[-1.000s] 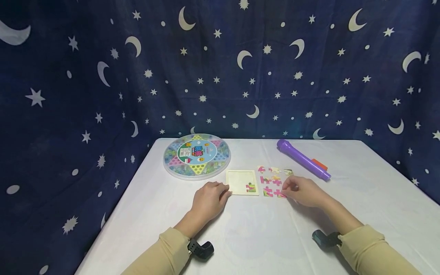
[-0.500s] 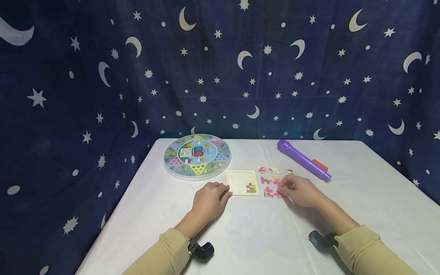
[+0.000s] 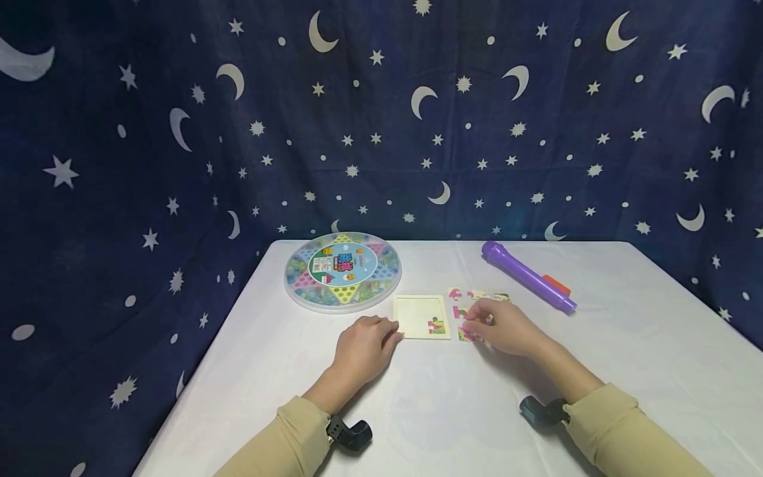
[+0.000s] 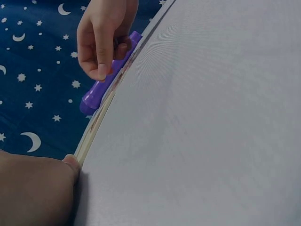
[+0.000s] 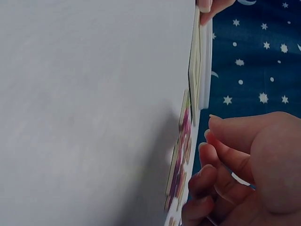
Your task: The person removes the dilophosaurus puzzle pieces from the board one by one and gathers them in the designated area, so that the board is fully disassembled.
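Note:
A pale square puzzle frame [image 3: 419, 317] lies on the table, with one pink and green puzzle piece [image 3: 437, 326] in its lower right corner. My left hand [image 3: 365, 348] grips the frame's left edge, thumb at the near corner. Several loose puzzle pieces [image 3: 465, 334] lie in rows right of the frame. Just above them hovers my right hand [image 3: 507, 326], thumb and index tips close together, hiding some pieces. In the right wrist view that right hand [image 5: 240, 169] has loosely bent fingers, apart from the pieces [image 5: 178, 165], and no piece shows between them.
A round Chinese checkers box [image 3: 342, 273] with marbles stands behind and left of the frame. A purple toy microphone-shaped stick [image 3: 527, 277] with an orange part lies behind the pieces. White cloth covers the table [image 3: 441, 411]; a starry curtain [image 3: 381, 119] hangs beyond.
My right hand has moved left across the loose pieces toward the frame. The left hand stays at the frame's edge, and the piece inside the frame has not moved.

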`<state>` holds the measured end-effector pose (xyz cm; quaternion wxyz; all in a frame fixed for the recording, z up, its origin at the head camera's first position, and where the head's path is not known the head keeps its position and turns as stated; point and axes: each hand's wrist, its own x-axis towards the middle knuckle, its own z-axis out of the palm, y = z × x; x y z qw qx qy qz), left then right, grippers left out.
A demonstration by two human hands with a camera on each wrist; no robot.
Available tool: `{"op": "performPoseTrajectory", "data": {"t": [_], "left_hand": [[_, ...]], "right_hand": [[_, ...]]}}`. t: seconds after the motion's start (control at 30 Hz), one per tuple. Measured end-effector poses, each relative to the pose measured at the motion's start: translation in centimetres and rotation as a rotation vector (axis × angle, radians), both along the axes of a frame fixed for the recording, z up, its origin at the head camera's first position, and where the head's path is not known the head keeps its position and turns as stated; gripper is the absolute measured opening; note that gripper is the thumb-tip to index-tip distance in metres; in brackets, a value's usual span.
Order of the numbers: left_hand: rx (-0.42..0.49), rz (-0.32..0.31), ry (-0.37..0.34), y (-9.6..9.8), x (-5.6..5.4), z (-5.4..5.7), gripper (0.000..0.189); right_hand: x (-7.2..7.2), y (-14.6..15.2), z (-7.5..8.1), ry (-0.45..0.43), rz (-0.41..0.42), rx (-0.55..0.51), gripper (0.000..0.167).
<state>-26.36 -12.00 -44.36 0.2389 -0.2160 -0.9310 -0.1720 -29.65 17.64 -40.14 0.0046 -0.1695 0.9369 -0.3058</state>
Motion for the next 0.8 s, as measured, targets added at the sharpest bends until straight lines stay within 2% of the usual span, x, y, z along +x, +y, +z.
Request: {"op": "performPoseTrajectory", "data": {"t": [0.1,0.23,0.43,0.67,0.8], "left_hand": [[-0.004,0.002,-0.009,0.0,0.0,0.0,0.023],[-0.003,0.002,-0.016,0.0,0.1,0.0,0.023],[-0.001,0.0,-0.01,-0.1,0.0,0.0,0.023],[0.0,-0.004,-0.011,0.0,0.0,0.0,0.023],[-0.001,-0.003,-0.006,0.0,0.0,0.0,0.022]], "right_hand": [[-0.1,-0.5,0.1,0.027,0.014,0.003,0.009],[-0.2,-1.1,0.4,0.018,0.008,0.013,0.008],[-0.3,-2.0,0.4,0.059,0.059,0.034,0.009],[-0.5,-2.8,0.4,0.112,0.122,0.079,0.017],[-0.6,-3.3,0.6,0.101,0.135,0.088,0.02]]}}
